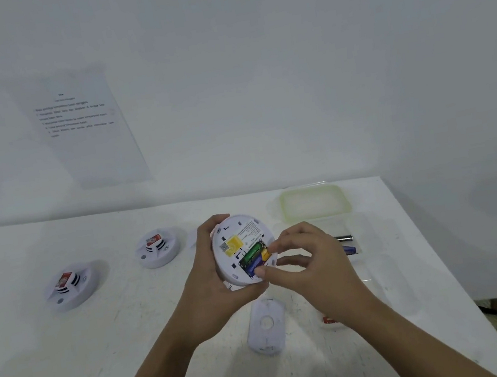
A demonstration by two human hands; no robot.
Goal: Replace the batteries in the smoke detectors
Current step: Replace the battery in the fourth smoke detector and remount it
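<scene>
Clear container [348, 231] holding loose batteries [347, 244], green-rimmed lid [314, 202] behind

Bare test room – white table [73, 360], instr. sheet [83, 129] taped on blank wall [287, 69].

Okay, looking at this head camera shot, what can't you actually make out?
- Printed sheet on the wall: text too small and blurred to read.
- Blue battery in the held white round detector: its ends are covered by the right hand fingertips.
- Red-and-white item on the table: mostly hidden behind the right forearm.
- Left hand: palm hidden behind the detector.
</scene>
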